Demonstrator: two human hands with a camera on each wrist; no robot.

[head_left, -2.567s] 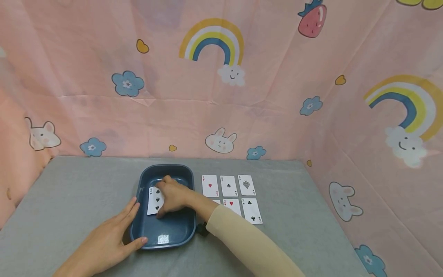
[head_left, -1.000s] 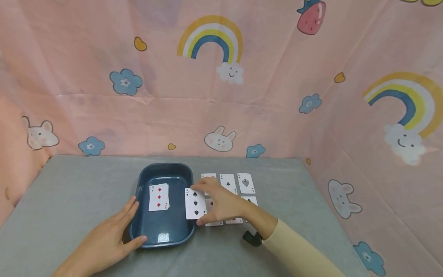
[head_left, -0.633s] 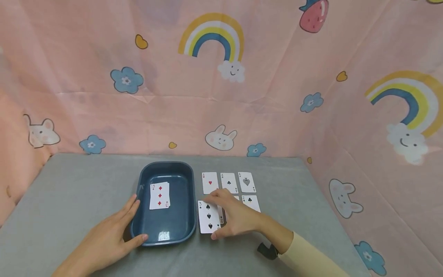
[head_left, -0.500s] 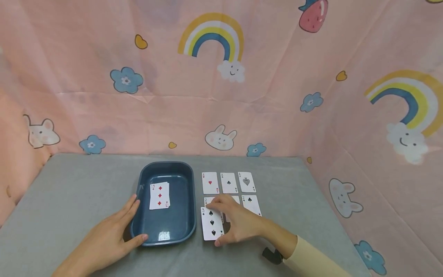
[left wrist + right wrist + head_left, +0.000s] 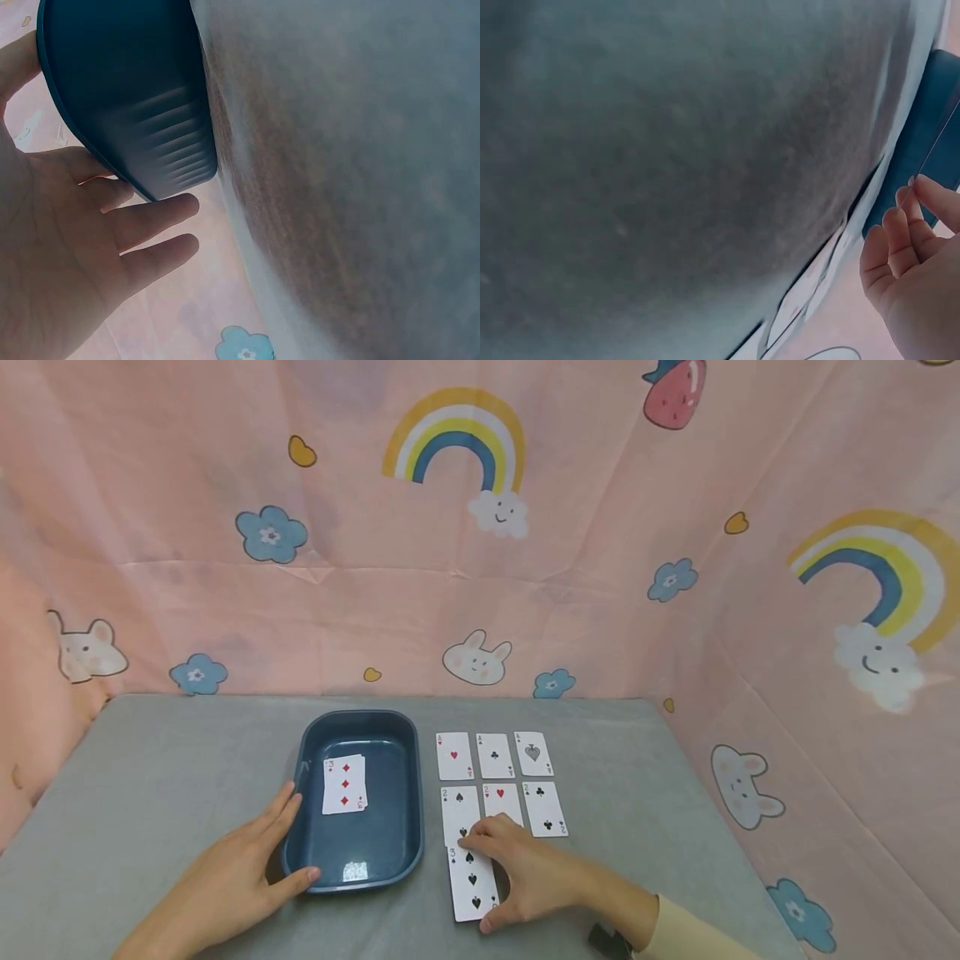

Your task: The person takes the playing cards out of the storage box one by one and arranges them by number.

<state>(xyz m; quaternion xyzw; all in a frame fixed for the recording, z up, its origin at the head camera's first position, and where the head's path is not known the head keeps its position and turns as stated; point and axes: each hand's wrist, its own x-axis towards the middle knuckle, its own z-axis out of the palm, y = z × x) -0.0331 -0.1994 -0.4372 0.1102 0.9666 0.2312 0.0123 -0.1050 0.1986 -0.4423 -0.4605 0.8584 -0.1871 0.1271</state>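
My right hand [image 5: 525, 872] pinches a three of spades playing card [image 5: 471, 885] by its long sides, fingertips at the top and thumb at the lower corner. The card lies close over the cloth, its top edge right at the lower edge of the two of spades [image 5: 457, 806]. In the right wrist view the card shows as a thin edge between the fingertips. My left hand [image 5: 225, 872] rests against the near left corner of a dark blue tray [image 5: 378, 852], thumb over the rim, fingers extended along the side. Inside the tray lies a small stack of cards topped by a three of diamonds [image 5: 345, 785].
Right of the tray, an ace of hearts [image 5: 454, 764], ace of clubs [image 5: 495, 762] and ace of spades [image 5: 534, 750] form the far row. Below them are a two of hearts [image 5: 498, 793] and two of clubs [image 5: 546, 806]. Grey cloth [image 5: 187, 760] covers the table, with a pink curtain [image 5: 360, 602] behind.
My right hand took the three of spades off the stack, baring the three of diamonds, carried it right over the tray's rim, then toward me below the two of spades. The left hand stayed put.
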